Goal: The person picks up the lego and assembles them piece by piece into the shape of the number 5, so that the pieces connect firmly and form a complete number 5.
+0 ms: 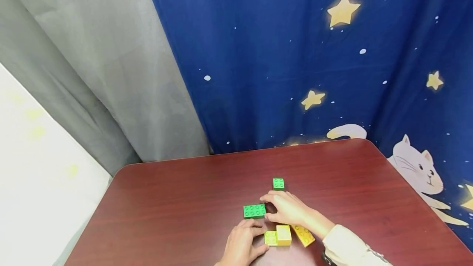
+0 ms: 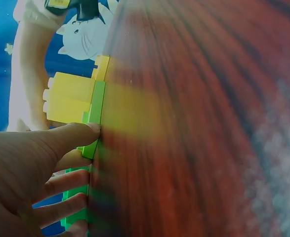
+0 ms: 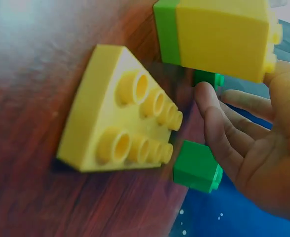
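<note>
My left hand [image 1: 240, 243] pinches a light green flat building block [image 1: 270, 238] between thumb and index finger at its left end. A tall yellow block [image 1: 283, 237] stands upright on that block's right part; the left wrist view shows the thumb tip against the light green block's [image 2: 96, 101] edge. My right hand [image 1: 286, 208] hovers just beyond, fingers loosely bent and holding nothing. It is nearest the right end of a long green block [image 1: 254, 211]. Partly under the right forearm lies a long yellow block [image 1: 304, 236], studs showing in the right wrist view.
A small green block [image 1: 278, 183] sits just beyond the right hand. The reddish-brown table [image 1: 177, 208] stretches left and right of the blocks. Behind it hang a blue star-patterned curtain [image 1: 258, 60] and a grey curtain [image 1: 111, 60].
</note>
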The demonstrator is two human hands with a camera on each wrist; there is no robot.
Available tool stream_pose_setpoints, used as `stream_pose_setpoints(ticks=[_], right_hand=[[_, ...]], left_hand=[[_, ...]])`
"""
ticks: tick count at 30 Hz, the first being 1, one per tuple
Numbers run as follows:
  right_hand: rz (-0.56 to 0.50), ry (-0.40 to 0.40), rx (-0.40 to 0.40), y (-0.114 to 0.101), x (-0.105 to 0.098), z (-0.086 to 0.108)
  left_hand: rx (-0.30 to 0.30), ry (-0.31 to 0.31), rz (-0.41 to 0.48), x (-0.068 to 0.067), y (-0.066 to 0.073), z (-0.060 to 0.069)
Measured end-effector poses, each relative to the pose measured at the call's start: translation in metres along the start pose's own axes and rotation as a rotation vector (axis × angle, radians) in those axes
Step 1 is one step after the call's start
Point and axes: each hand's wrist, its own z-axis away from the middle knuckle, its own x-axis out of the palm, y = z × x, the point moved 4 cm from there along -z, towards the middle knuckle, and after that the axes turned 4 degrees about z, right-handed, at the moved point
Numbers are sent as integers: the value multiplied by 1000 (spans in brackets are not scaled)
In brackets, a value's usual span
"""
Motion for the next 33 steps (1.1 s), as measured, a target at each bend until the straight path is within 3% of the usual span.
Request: stream_pose_setpoints(ticks=[9, 16, 19, 23, 28, 33], right_hand=[[89, -8, 47, 1, 10, -14], [87, -40, 43, -2, 20, -20], [83, -27, 53, -1, 19, -19], [66, 7, 71, 1, 12, -13], [14, 26, 87, 3, 3, 3], [-10, 70, 89, 4, -6, 19]], left_hand=[[38, 60, -5, 0, 2, -2], [-3, 23, 9, -1, -2, 0], [2, 35, 11, -1, -2, 0], [18, 52, 15, -1, -1, 0], [-4, 9, 41, 1, -1, 1], [11, 60, 30, -1, -1, 3]])
